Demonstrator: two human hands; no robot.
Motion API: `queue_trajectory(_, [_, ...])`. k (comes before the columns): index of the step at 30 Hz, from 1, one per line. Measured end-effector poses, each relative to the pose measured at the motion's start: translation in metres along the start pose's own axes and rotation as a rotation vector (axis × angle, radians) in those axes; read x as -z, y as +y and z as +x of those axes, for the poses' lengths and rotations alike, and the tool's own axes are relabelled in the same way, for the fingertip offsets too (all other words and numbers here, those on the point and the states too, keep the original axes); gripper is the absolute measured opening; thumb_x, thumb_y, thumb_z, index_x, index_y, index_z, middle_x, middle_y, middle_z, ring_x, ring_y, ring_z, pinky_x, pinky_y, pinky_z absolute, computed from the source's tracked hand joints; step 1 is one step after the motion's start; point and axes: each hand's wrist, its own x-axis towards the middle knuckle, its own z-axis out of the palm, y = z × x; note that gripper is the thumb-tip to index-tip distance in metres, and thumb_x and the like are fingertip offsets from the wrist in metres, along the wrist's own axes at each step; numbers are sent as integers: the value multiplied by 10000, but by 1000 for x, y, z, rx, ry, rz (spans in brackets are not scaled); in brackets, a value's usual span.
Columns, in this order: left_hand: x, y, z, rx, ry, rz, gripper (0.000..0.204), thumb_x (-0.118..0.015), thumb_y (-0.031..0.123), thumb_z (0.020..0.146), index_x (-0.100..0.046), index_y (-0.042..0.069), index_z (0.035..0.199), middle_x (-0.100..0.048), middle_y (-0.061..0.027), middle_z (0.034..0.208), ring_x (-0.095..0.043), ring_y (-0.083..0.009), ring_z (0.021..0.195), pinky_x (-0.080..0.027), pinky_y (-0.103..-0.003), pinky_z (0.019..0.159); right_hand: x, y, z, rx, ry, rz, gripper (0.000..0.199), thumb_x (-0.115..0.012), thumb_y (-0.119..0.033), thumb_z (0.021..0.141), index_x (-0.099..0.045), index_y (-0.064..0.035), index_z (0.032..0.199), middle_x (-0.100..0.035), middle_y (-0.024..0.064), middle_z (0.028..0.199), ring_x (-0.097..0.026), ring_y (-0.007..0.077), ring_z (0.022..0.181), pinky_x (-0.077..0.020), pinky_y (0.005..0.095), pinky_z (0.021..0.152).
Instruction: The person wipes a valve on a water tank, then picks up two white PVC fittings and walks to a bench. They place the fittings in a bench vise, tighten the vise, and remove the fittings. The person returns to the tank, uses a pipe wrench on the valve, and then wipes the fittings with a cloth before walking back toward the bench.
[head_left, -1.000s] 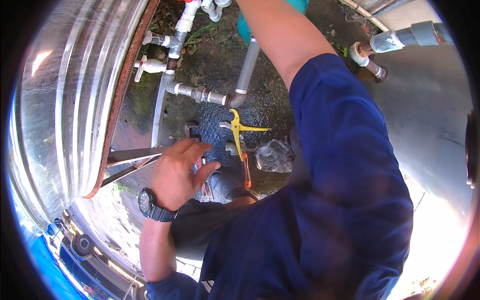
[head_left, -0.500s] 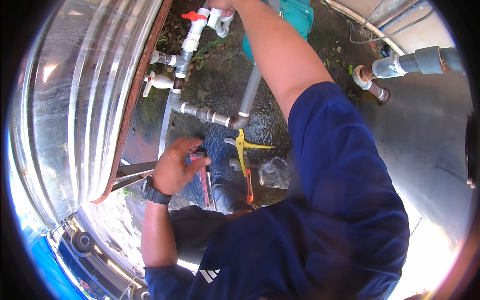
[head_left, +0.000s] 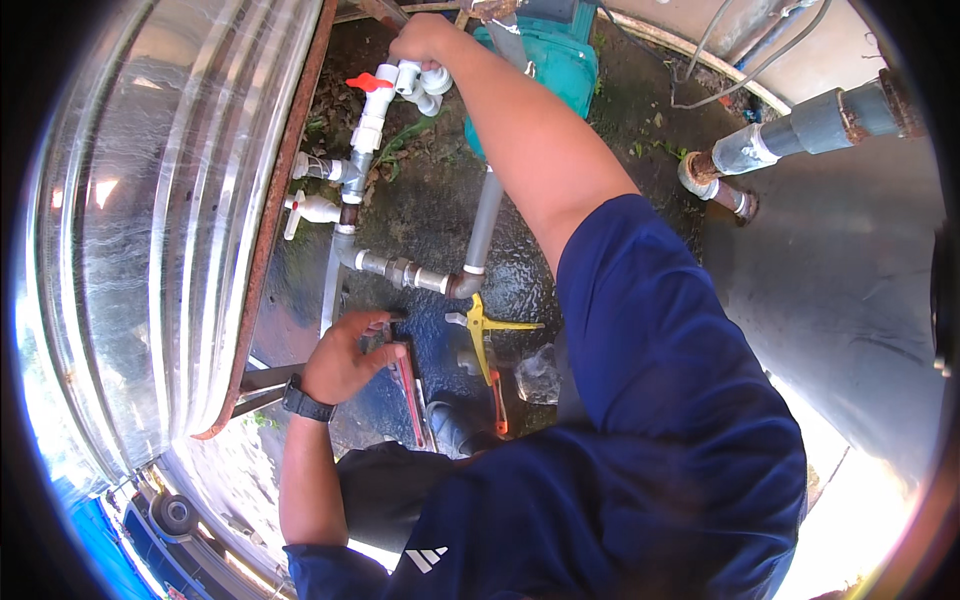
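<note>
At the top, my right hand (head_left: 428,40) has its fingers curled down on a white plastic pipe fitting (head_left: 428,98), partly hiding its upper end. Just left of that is a white ball valve with a red handle (head_left: 370,82), on an upright run of grey and white pipe (head_left: 354,175). Lower left, my left hand (head_left: 343,362) hangs open, thumb and fingers apart. Close by it, a red pipe wrench (head_left: 409,400) lies on the wet ground; whether they touch I cannot tell. A yellow-handled cutting tool (head_left: 479,322) and an orange-handled tool (head_left: 499,405) lie further right.
A ribbed metal tank (head_left: 150,230) on a rusty-edged stand fills the left. A second white valve (head_left: 312,208) juts toward it. Grey pipe (head_left: 484,225) runs up to a teal cover (head_left: 560,70). Rusty-jointed pipe (head_left: 800,130) meets a dark tank (head_left: 830,270) at right.
My view has shifted, so the pipes and tools sit lower in the picture. More of my right hand shows above the white fitting. My left hand stays open near the red wrench.
</note>
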Motion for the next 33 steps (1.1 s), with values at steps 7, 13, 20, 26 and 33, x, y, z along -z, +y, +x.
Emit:
queue_trajectory(7, [1, -2, 4, 46, -15, -42, 615, -842, 370, 805, -634, -12, 1240, -682, -207, 1127, -680, -313, 1049, -548, -391, 855, 0, -2, -2, 12, -4, -22, 383, -611, -315, 851, -741, 8, 1010, -741, 159, 910, -728, 244, 726, -581, 373, 693])
queue_trajectory(13, [1, -2, 6, 44, -20, -32, 627, -835, 376, 815, -623, -14, 1258, -682, -206, 1136, -678, -309, 1061, -557, -384, 826, -1, 5, -1, 54, 76, 56, 422, -591, -252, 821, -706, 77, 1060, -688, 277, 1138, -677, 398, 1080, -534, 459, 921])
queue_trajectory(20, [1, -5, 8, 72, -38, -43, 604, -816, 368, 838, -620, -13, 1263, -681, -208, 1158, -677, -308, 1080, -557, -381, 818, 1, 3, -4, 37, 115, 92, 427, -616, -252, 820, -700, 80, 1075, -687, 296, 1122, -691, 397, 1050, -546, 457, 899])
queue_trajectory(26, [-1, -12, 8, 82, -36, -57, 595, -815, 348, 842, -616, -19, 1266, -681, -208, 1171, -673, -306, 1097, -549, -381, 858, -2, 7, 0, 29, 118, 130, 415, -616, -254, 823, -704, 86, 1043, -694, 302, 1080, -699, 390, 1026, -551, 460, 887])
queue_trajectory(33, [1, -14, 7, 109, -30, -49, 599, -815, 346, 844, -614, -25, 1270, -679, -220, 1175, -671, -314, 1102, -543, -380, 899, -2, 6, -1, 79, 140, 51, 396, -605, -245, 803, -715, 60, 1030, -700, 282, 1080, -701, 375, 1021, -552, 449, 879])
